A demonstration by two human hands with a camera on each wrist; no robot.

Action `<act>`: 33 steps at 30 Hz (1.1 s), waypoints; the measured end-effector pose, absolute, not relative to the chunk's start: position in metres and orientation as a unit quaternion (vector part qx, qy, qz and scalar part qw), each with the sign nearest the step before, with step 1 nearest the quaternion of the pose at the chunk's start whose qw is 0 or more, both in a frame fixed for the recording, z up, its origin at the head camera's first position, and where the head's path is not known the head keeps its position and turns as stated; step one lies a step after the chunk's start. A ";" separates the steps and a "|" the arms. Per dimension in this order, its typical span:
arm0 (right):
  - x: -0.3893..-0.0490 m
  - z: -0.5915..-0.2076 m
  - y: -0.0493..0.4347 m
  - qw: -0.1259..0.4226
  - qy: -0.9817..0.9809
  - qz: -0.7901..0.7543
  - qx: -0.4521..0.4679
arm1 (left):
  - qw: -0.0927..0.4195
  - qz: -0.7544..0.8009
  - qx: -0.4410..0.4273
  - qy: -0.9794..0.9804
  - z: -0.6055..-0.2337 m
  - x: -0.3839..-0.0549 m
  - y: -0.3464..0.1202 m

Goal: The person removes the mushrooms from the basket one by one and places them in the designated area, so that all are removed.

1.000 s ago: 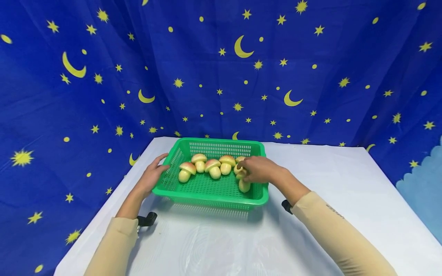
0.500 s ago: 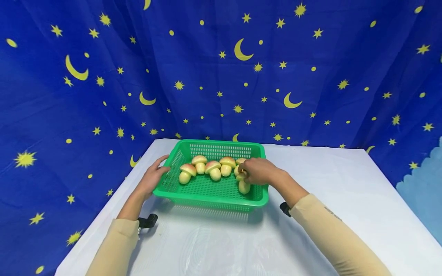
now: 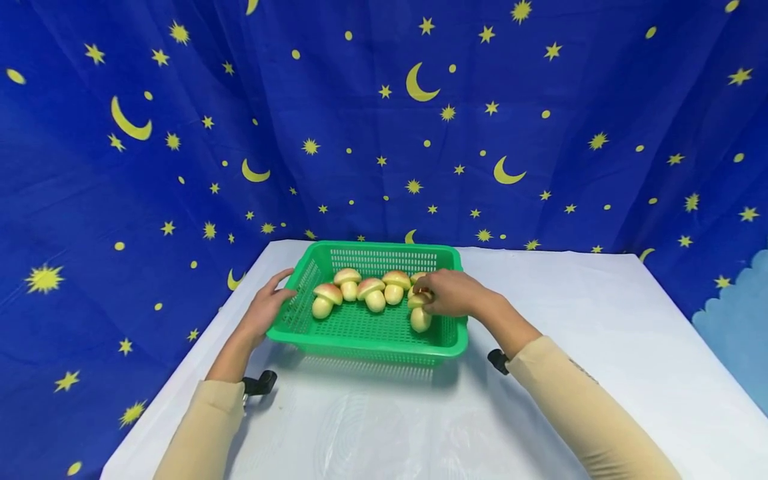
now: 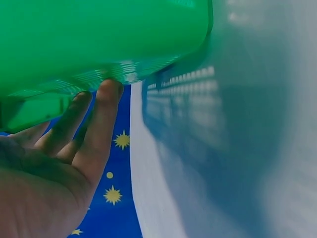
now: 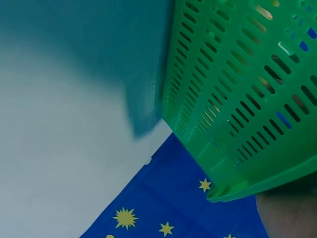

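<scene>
A green plastic basket (image 3: 372, 350) on the white table holds several toy mushrooms with cream stems and reddish caps, one of them the mushroom (image 3: 327, 300) at the left. My right hand (image 3: 453, 293) reaches over the basket's right side and grips a mushroom (image 3: 421, 320) by its cap, the stem pointing down toward me. Another mushroom (image 3: 418, 275) behind is mostly hidden by that hand. My left hand (image 3: 264, 310) rests at the basket's left side, thumb on the rim; in the left wrist view its fingers (image 4: 104, 109) lie fairly straight against the outer wall.
The white table (image 3: 570, 320) extends around the basket. A blue cloth (image 3: 360, 120) with yellow moons and stars hangs behind and at the sides. Through the right wrist view, the slotted basket wall (image 5: 237, 89) hides most of the right hand.
The gripped mushroom has shifted slightly left and up within the basket, along with my right hand. My left hand stays at the basket's side, and the other mushrooms keep their places.
</scene>
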State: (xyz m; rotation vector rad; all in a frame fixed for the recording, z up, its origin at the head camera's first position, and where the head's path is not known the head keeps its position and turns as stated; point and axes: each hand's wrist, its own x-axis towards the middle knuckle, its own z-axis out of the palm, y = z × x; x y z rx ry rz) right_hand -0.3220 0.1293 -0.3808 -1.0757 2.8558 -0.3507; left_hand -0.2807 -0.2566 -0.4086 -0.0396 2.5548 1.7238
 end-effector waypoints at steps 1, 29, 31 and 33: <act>-0.322 -0.381 0.130 0.032 0.929 -0.118 -0.349 | 0.028 0.558 -0.012 0.830 -0.408 -0.281 -0.256; -0.319 -0.348 0.152 0.016 0.896 -0.251 -0.365 | 0.046 0.588 -0.037 0.807 -0.402 -0.281 -0.250; -0.319 -0.346 0.154 0.022 0.896 -0.264 -0.357 | 0.041 0.587 -0.035 0.808 -0.409 -0.285 -0.254; -0.319 -0.344 0.157 0.027 0.893 -0.277 -0.352 | 0.039 0.583 -0.036 0.811 -0.411 -0.286 -0.255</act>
